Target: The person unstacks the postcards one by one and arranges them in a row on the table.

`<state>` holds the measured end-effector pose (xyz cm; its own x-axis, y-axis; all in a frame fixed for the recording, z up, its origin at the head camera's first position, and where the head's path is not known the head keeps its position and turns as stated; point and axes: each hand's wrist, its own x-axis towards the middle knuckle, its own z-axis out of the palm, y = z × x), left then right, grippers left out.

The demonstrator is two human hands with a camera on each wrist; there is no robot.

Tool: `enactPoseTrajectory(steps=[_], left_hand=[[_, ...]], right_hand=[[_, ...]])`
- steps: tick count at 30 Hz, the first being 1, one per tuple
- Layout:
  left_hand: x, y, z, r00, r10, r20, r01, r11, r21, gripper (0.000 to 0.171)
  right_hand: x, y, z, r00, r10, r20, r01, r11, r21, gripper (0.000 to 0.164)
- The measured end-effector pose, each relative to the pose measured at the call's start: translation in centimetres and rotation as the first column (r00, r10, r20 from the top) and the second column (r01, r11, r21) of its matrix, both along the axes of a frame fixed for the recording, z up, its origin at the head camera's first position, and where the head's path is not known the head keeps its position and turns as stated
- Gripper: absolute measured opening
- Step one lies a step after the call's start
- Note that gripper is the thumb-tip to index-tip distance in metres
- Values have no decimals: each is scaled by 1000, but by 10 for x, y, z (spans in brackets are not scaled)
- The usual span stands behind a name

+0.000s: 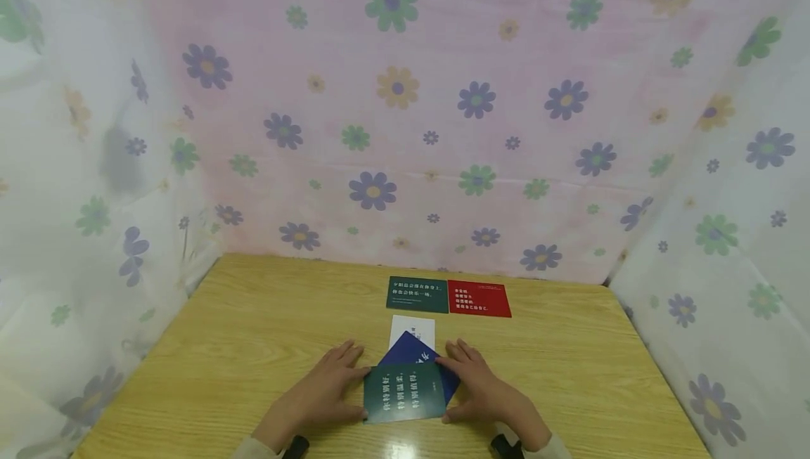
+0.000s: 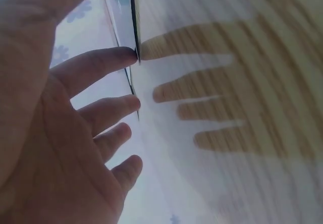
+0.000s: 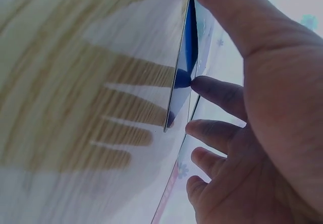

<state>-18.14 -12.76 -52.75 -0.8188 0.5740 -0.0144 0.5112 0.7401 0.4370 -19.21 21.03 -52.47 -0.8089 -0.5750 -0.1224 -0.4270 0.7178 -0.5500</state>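
A dark green card [image 1: 392, 413] with white writing lies in front of me, its writing turned sideways. Under it a blue card [image 1: 405, 348] sits at a slant, partly covered, and overlaps a white card [image 1: 405, 324] behind. My left hand [image 1: 323, 390] touches the green card's left edge with thumb and index fingertips. On the other side, my right hand [image 1: 486, 390] has its thumb by the green card's lower right corner and its index finger at the upper right corner, near the blue card. In both wrist views the fingers are extended and spread; card edges appear beside the fingertips.
Farther back on the wooden table [image 1: 266, 318], another dark green card [image 1: 418, 306] and a red card [image 1: 493, 294] lie side by side. A flower-patterned curtain [image 1: 436, 114] encloses the table at the back and both sides.
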Motion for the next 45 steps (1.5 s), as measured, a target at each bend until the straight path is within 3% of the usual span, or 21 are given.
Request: enactPoseTrajectory(steps=[7,16,26,35,45], left_hand=[[5,-3,6,998,13,57,-13,1000,7,81],[7,-2,11,999,4,46,-4,1000,1,79],[7,-3,10,998,10,56,-7,999,-54,100],[9,-1,9,999,-8,38,10,998,-56,97],[9,1,11,996,12,91,-4,996,-89,99]], right_hand=[[1,-1,4,1000,7,2,-7,1000,-1,94],[1,-1,7,1000,-1,5,1,1000,29,92],[1,0,7,1000,21,-13,-20,999,46,100],[3,-3,8,998,26,-64,-18,993,115,99],[9,-6,10,997,7,-74,4,990,139,101]])
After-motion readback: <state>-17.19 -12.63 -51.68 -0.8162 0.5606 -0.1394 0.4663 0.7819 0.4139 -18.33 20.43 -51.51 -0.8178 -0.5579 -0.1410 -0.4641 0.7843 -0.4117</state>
